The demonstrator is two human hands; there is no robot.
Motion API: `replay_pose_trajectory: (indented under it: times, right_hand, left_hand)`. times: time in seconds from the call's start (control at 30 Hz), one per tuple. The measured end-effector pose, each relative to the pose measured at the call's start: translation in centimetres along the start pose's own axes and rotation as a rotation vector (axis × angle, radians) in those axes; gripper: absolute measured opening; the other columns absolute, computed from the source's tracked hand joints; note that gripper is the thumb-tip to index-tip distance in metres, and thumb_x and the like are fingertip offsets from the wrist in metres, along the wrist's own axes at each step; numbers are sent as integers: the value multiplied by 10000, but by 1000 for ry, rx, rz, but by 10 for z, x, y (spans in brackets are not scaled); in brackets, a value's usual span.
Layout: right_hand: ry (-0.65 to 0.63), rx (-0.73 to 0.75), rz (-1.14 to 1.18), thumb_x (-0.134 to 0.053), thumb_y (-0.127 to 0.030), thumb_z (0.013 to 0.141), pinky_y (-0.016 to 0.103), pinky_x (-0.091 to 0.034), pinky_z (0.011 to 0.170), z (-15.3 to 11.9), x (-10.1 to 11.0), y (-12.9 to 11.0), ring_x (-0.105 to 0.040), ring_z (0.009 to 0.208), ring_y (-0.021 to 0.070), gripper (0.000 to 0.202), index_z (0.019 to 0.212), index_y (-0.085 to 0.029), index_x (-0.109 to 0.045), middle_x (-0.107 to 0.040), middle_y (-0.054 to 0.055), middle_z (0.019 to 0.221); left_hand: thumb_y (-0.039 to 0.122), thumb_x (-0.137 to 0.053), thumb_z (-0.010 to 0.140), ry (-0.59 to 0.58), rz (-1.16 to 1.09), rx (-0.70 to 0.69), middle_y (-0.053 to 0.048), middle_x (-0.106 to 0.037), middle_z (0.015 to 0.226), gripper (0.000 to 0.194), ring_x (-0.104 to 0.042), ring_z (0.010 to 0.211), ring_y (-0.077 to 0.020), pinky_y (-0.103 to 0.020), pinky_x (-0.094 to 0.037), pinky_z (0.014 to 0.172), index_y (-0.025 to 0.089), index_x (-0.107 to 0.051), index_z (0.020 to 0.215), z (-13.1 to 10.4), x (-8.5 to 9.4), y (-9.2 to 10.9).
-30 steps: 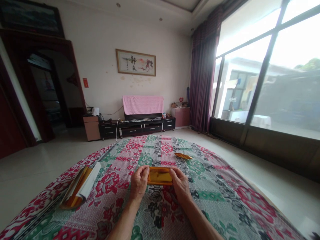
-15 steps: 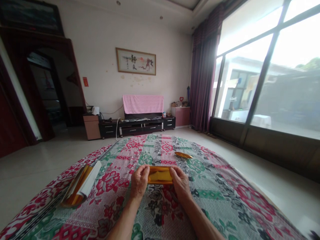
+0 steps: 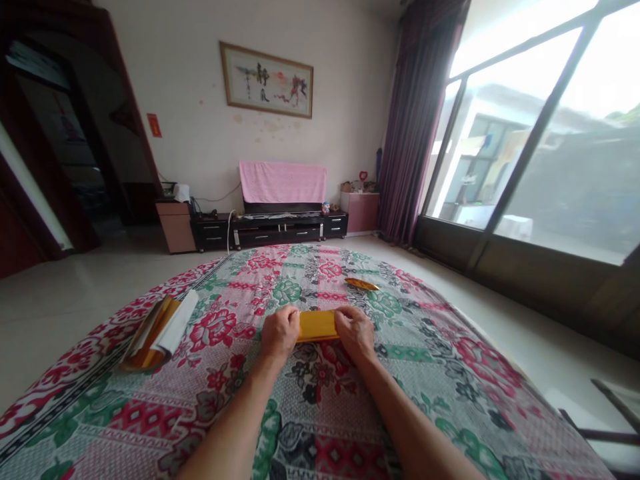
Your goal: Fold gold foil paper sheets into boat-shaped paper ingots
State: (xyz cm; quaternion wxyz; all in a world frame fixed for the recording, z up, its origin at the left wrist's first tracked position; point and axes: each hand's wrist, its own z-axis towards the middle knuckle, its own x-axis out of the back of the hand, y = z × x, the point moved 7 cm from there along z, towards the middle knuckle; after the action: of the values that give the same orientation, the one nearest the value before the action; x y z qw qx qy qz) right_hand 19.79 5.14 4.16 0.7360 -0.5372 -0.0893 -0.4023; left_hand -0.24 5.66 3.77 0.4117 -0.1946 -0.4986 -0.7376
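A folded sheet of gold foil paper (image 3: 318, 325) is stretched between my hands, just over the patterned cloth. My left hand (image 3: 281, 331) pinches its left end, thumb and fingers pressed together. The right end is in my right hand (image 3: 355, 330), closed in the same way. Beyond the right hand lies a small boat-shaped piece of folded gold paper (image 3: 361, 284). Off to the left, a loosely curled stack of gold and white paper sheets (image 3: 159, 331) rests on the cloth. The inner side of the held sheet is hidden.
A floral cloth (image 3: 215, 393) covers the round surface before me. Past its far edge stand a low black TV cabinet (image 3: 277, 233) and a screen draped with a pink towel (image 3: 283, 181). Tall windows (image 3: 540, 133) line the right side; a dark doorway (image 3: 75, 147) is at left.
The gold paper has gone from an opened, hollow-looking shape to a flatter folded strip. My hands still hold both ends. The camera view has tilted downward, with the scene shifting slightly.
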Motion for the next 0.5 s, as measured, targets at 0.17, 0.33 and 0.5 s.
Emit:
replay_pose_trajectory:
  times: [0.17, 0.33, 0.5]
  right_hand:
    - [-49, 45, -138, -501, -237, 709, 241, -385, 672, 0, -7, 0, -557, 694, 158, 225, 709, -212, -724, -642, 48, 752]
    - [-62, 123, -244, -508, -217, 731, 244, -356, 682, -4, -12, -3, -525, 721, 160, 205, 683, -202, -707, -635, 54, 778]
    - [-55, 140, -329, -498, -229, 765, 258, -331, 691, -7, -13, -6, -501, 742, 166, 210, 697, -192, -694, -626, 61, 815]
  left_hand:
    - [240, -427, 850, -51, 217, -21, -56, -669, 781, 246, -611, 734, -168, -241, -366, 640, 204, -656, 765, -2, -3, 6]
    - [235, -397, 868, -36, 286, -23, -64, -633, 794, 262, -595, 730, -173, -250, -350, 608, 197, -643, 785, -6, -2, 9]
    - [244, -369, 885, -28, 380, -36, -52, -608, 785, 282, -585, 707, -160, -246, -340, 572, 195, -619, 762, -8, -5, 11]
